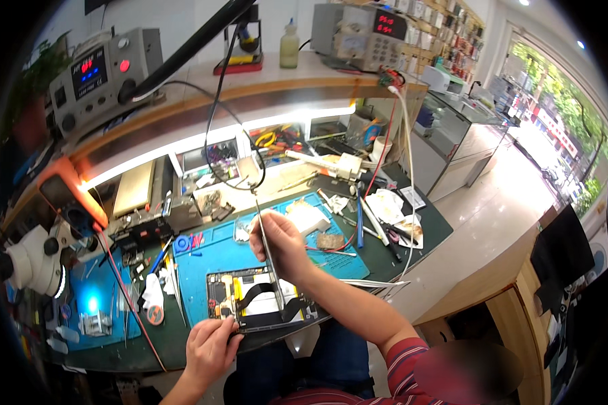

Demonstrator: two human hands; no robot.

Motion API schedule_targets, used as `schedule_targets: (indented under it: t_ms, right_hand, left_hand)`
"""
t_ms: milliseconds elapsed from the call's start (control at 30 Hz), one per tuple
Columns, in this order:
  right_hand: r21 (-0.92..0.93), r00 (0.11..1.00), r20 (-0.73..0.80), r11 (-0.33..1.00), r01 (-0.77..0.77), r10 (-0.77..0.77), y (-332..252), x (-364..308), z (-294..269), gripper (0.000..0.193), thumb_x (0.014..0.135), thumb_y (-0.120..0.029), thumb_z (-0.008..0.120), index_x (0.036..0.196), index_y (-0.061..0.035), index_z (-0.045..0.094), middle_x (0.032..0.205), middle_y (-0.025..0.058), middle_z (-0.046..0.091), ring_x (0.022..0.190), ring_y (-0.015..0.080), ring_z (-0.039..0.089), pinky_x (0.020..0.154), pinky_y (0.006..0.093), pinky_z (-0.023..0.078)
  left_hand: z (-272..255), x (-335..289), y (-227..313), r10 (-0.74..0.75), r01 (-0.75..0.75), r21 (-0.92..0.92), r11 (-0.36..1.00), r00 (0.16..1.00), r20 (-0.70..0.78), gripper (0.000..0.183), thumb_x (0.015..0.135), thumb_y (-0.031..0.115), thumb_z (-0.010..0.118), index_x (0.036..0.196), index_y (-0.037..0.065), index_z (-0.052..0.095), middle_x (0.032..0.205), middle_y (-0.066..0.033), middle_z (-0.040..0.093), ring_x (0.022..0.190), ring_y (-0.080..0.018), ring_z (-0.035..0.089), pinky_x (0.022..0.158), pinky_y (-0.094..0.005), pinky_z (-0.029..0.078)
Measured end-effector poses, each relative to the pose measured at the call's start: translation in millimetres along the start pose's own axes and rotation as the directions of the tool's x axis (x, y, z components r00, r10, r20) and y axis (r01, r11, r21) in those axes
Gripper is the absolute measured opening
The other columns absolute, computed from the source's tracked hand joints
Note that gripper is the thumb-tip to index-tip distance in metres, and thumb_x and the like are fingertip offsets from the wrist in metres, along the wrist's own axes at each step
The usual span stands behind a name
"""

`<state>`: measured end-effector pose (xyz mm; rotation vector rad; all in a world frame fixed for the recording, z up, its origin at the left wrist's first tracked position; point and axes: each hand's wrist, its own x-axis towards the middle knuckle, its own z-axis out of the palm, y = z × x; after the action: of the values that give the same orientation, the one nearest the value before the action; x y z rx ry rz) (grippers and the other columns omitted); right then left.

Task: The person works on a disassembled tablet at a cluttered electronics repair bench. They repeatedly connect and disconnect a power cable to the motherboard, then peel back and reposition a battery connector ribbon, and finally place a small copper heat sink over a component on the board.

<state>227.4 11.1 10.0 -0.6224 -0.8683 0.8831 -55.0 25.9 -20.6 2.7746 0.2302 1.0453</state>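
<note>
An opened tablet [255, 279] lies on the near edge of the blue work mat [206, 260], its inside facing up. Pale battery panels with yellow edges and a dark circuit strip on the left show in it, and black ribbon strips [255, 291] arch above them. My left hand [211, 347] pinches the tablet's near left corner. Over the tablet my right hand [282, 246] is closed around a long, thin silver tool [270, 253], held nearly upright. The tool's lower end reaches down beside a black strip; whether it touches is unclear.
A microscope [30, 260] and an orange-cased meter [71, 196] stand at the left. Pens [360, 223], crumpled tissue [385, 206] and cables crowd the right side. A shelf behind carries bench instruments [108, 77] and a bottle [289, 47]; a black cable [209, 115] loops down near my right hand.
</note>
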Motion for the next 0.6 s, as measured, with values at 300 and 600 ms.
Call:
schedule_targets:
  t_ms: [300,600]
  right_hand:
    - [0.029,1.0,-0.008,1.0,0.003,-0.002,-1.6,1.4,-5.7,0.036,0.114,-0.04,0.06,0.106,-0.0047,0.065,0.081,0.0047,0.062,0.067,0.0129,0.058,0.056,0.0271,0.046]
    - [0.148,0.997,0.079,0.989,-0.003,-0.009,-0.4,1.2,-20.6,0.034,0.112,-0.038,0.063,0.105,-0.0051,0.065,0.083,0.0041,0.065,0.067,0.012,0.06,0.057,0.0275,0.046]
  left_hand:
    - [5.1,9.3,3.7,-0.172,0.173,0.008,0.985,0.982,-0.074,0.055,0.087,0.002,0.082,0.138,-0.004,0.063,0.115,-0.0097,0.076,0.107,-0.0315,0.069,0.097,-0.0457,0.051]
    - [2.7,15.1,-4.0,-0.259,0.264,0.027,0.964,0.958,-0.124,0.029,0.087,-0.002,0.08,0.115,0.005,0.076,0.098,-0.0085,0.072,0.092,-0.0302,0.066,0.083,-0.0424,0.05]
